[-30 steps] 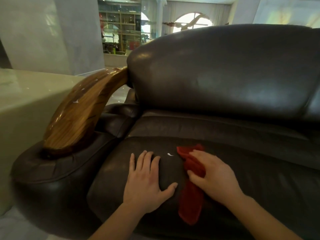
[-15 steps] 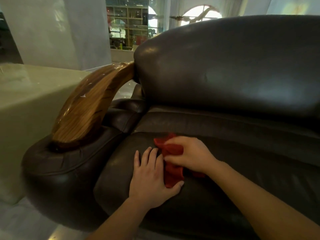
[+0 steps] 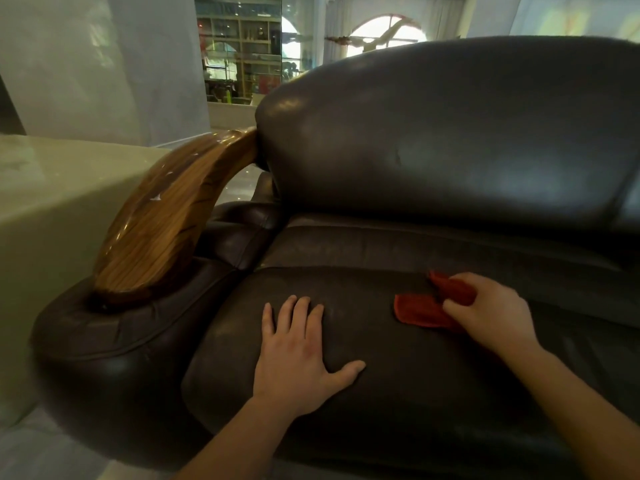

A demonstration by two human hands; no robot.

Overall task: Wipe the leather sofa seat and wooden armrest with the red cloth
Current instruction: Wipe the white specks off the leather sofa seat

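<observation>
The dark brown leather sofa seat [image 3: 398,393] fills the lower middle of the view. The red cloth [image 3: 420,311] lies bunched on the seat, right of centre, with my right hand [image 3: 488,313] closed over its right part and pressing it onto the leather. My left hand [image 3: 298,355] lies flat on the seat with fingers spread, well left of the cloth and apart from it. The curved glossy wooden armrest [image 3: 166,223] rises at the left, above the padded leather arm [image 3: 114,344], with small white specks on its top.
The sofa's tall backrest [image 3: 450,133] stands behind the seat. A pale green stone block [image 3: 45,209] sits left of the armrest. Pale floor shows at the bottom left. Shelves and an arched window are far behind.
My right hand has swept the red cloth to the right across the seat, away from my left hand. My left hand has stayed flat on the seat.
</observation>
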